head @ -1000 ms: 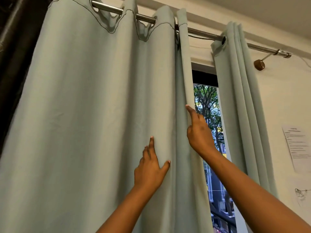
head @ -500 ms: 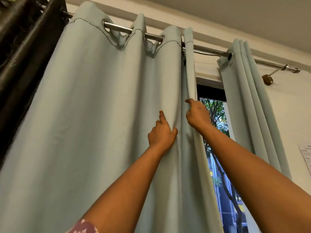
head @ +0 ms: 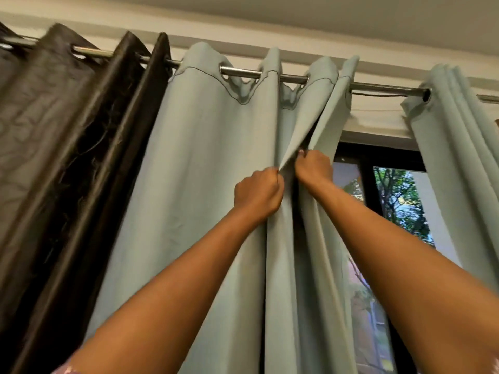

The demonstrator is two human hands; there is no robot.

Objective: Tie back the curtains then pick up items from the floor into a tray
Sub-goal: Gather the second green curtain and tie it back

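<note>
Both hands have closed from flat touches into fists on the curtain.

Left hand now grips a fold and right hand pinches the hanging edge, close together below the rod; the fabric bunches between them. Gathering has begun, I judge; tying is not yet done, and no tray or floor shows.
</note>
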